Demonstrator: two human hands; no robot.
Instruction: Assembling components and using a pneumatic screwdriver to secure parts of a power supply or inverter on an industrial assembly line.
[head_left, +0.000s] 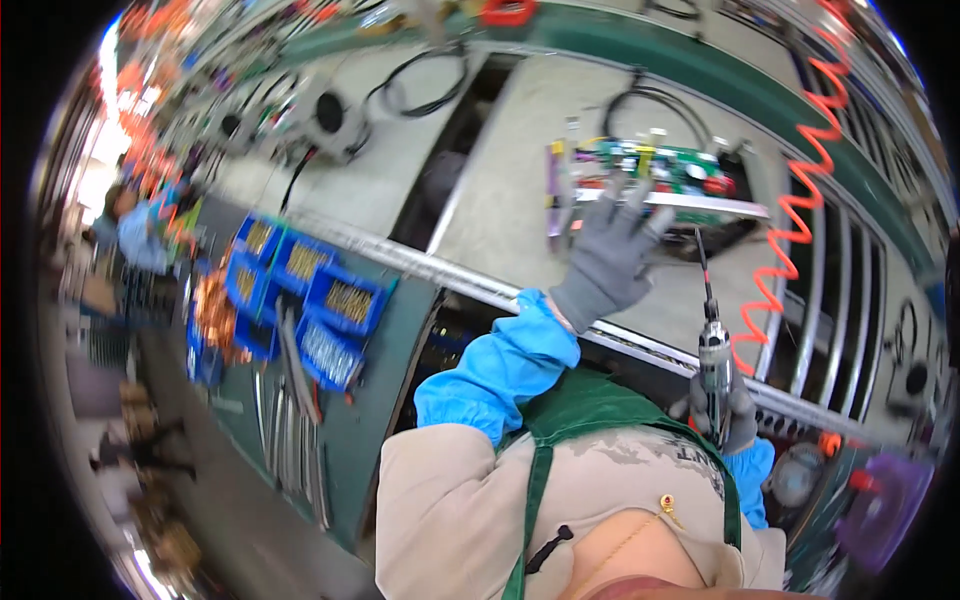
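My left hand (pixel 608 262), in a grey glove, reaches over the near edge of an electronic assembly, its fingers stretched out and apart. The assembly has a green circuit board (pixel 690 168) with coloured parts and a pale metal strip (pixel 705 204) along its near side. The fingertips lie over the left part of the strip; whether they press on it I cannot tell. Lower right, my right hand (pixel 741 412), also gloved, is wrapped round a power screwdriver (pixel 715 360). The driver stands nearly upright in the picture, its thin bit pointing at the assembly's near right side.
The assembly sits on a pale work board (pixel 510 180). An orange coiled hose (pixel 790 235) hangs at the right, beside metal rollers (pixel 835 310). Blue bins (pixel 345 300) of small fasteners stand on the left bench. A white unit with a black cable (pixel 325 115) lies farther back. People are in the left distance.
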